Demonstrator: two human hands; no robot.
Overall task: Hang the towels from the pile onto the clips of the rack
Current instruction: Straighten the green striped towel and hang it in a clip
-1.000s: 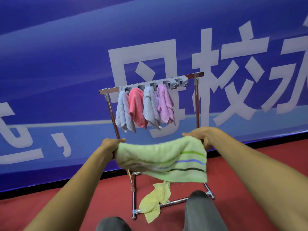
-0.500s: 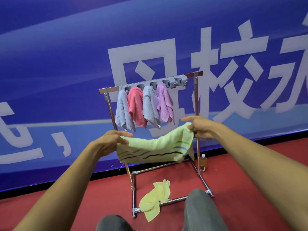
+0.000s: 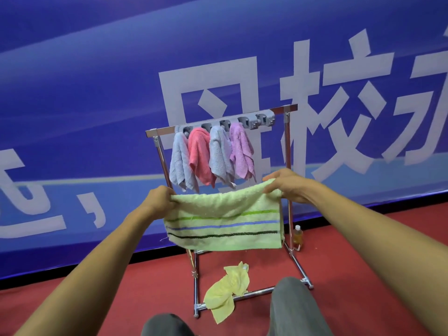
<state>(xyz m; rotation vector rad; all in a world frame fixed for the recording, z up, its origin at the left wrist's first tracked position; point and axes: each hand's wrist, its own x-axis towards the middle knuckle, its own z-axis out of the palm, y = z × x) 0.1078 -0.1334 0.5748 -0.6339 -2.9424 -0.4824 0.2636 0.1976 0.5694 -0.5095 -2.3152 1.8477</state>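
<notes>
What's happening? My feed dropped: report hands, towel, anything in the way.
Left hand, right hand gripping striped green towel by top corners, spread before rack. Right-end clips free. Nothing blocking.

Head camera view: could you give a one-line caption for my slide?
Left hand and right hand hold a green striped towel before the rack, four towels clipped.

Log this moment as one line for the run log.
left hand grips green striped towel left corner | right hand grips right corner | rack holds four hung towels | yellow towel lies across rack base
</notes>
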